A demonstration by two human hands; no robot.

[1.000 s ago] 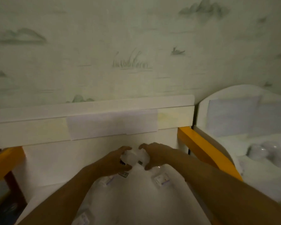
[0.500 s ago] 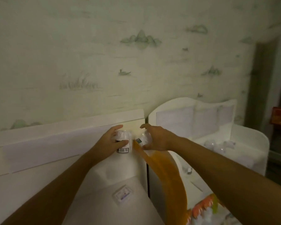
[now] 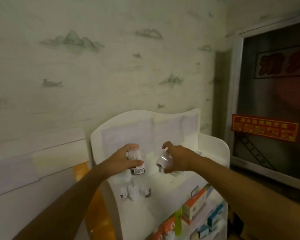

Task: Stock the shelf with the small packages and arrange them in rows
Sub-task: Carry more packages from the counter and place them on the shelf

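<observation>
From the head camera we count two hands, each grasping one small package. Our left hand [image 3: 123, 159] is wrapped around a clear package [image 3: 136, 161] held upright, its dark barcoded label at the bottom. Our right hand [image 3: 176, 157] clasps a second clear package [image 3: 163, 161], tilted, with fingers curled over its top. Both packages hang in the air above the top tier of the white shelf [image 3: 213, 146], apart from each other and not yet set down.

Below the left hand, on that tier, we see a cluster of small packages [image 3: 134, 191] already standing close together near the shelf's left side panel; they look like three or four, but blur keeps us from a sure count. The lower tier holds boxed goods [image 3: 194, 207] in orange, white, green and blue, too crowded to number.

Beside the shelf, on the right, there is one dark glass cabinet door [image 3: 274, 101] bearing one red sticker [image 3: 264, 129]. Behind everything runs pale wallpaper [image 3: 93, 75] printed with mountains.
</observation>
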